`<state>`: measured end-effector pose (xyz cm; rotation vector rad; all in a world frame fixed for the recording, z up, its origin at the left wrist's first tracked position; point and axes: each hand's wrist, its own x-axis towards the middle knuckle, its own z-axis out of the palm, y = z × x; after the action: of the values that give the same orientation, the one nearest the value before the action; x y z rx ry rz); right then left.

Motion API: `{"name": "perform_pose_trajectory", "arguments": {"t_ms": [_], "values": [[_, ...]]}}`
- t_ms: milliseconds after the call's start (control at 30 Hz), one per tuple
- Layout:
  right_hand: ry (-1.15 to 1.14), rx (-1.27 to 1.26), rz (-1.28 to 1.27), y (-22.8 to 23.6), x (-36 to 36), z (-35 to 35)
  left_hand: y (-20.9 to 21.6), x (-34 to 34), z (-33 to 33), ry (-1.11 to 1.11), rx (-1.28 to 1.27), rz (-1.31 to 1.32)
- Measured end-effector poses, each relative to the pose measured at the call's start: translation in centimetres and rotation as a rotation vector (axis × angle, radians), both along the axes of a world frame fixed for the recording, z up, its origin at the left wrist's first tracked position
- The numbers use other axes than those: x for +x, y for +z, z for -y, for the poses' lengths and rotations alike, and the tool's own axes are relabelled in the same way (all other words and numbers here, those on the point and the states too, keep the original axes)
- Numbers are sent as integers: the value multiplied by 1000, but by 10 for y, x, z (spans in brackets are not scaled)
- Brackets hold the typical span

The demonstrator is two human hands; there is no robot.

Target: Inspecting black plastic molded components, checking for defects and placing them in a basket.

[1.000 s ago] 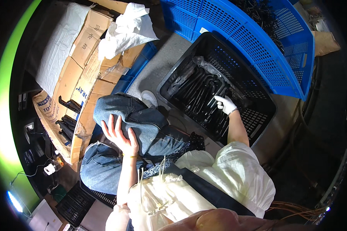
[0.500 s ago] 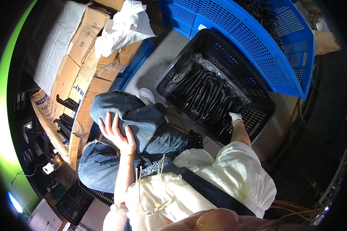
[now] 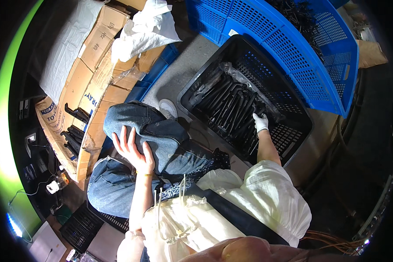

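Right grip (image 3: 261, 122) was at black parts (image 3: 230, 107), hold unclear; many already lay lined up leftward inside crate (image 3: 290, 137); left grip (image 3: 139, 158) rested spread on knee (image 3: 121, 114).

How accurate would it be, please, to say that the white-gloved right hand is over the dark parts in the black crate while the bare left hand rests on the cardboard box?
Not quite: in the head view, the bare left hand rests on the jeans at the knee. The white-gloved right hand is indeed over the dark parts in the black crate.
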<state>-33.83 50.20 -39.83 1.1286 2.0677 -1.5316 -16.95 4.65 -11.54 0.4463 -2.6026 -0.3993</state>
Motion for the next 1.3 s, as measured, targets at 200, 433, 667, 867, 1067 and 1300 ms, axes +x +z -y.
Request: {"name": "perform_pose_trajectory", "arguments": {"t_ms": [200,433,667,867,1067,1300], "values": [[95,-243,44,15,2,-7,0,0,-1,-1,5,10],[95,-338,75,26,4,-2,0,-1,-1,-11,-11,-1],[156,-115,109,-21,17,-25,4,-3,1,-33,-4,-27],[470,390,214,-30,-3,-13,6,7,4,9,41,-17],[387,-84,-259,166,-40,180,7,9,58,50,375,-364],[1206,-10,-919,335,37,378,-35,44,312,596,231,88]]}}
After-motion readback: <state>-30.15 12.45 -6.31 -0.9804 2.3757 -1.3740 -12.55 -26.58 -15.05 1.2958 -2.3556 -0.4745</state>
